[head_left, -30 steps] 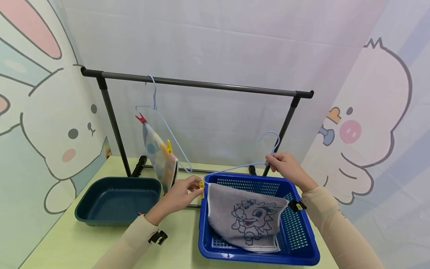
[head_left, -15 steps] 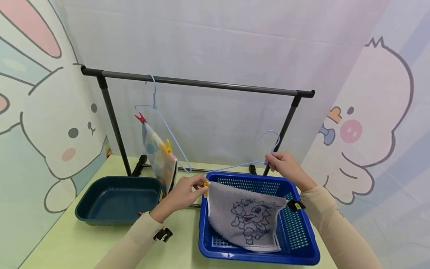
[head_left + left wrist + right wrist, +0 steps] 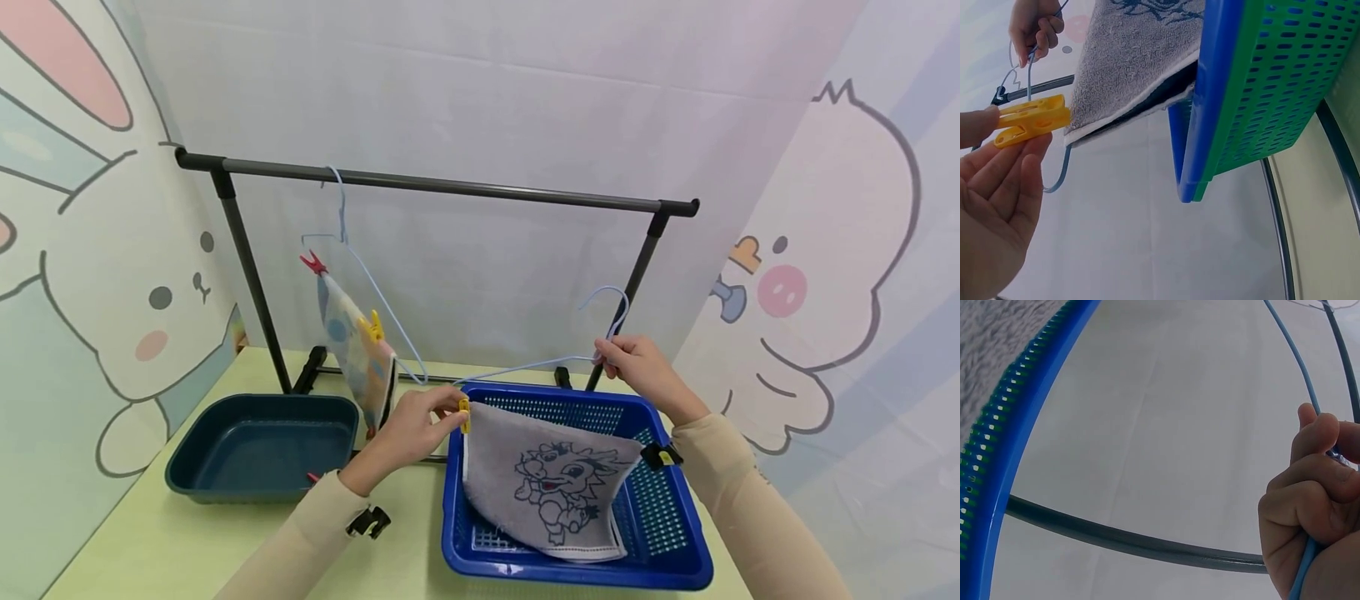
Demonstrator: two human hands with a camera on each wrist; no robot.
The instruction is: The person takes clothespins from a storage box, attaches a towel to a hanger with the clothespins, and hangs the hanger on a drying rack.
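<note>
My left hand (image 3: 408, 429) pinches a yellow clothespin (image 3: 464, 415) between thumb and fingers. In the left wrist view the clothespin (image 3: 1035, 119) has its tip right at the corner of a folded grey towel (image 3: 1132, 69), where the hanger's blue wire end curves out below. My right hand (image 3: 641, 371) grips a light blue wire hanger (image 3: 517, 367) at the neck, below its hook; the right wrist view shows its fingers curled round the wire (image 3: 1304, 569). The towel (image 3: 487, 467), printed with a cartoon dragon, hangs from the hanger's lower part over the blue basket (image 3: 577, 573).
A black drying rack (image 3: 480, 190) stands behind. On its left a second hanger (image 3: 382, 300) bears a colourful cloth (image 3: 345, 333) held by a red clothespin (image 3: 314, 263) and a yellow one (image 3: 372, 327). A dark green basin (image 3: 262, 450) sits at left on the table (image 3: 150, 542).
My left hand has moved slightly right and up, bringing the yellow clothespin from beside the towel to its upper left corner. My right hand, still holding the hanger, has barely shifted.
</note>
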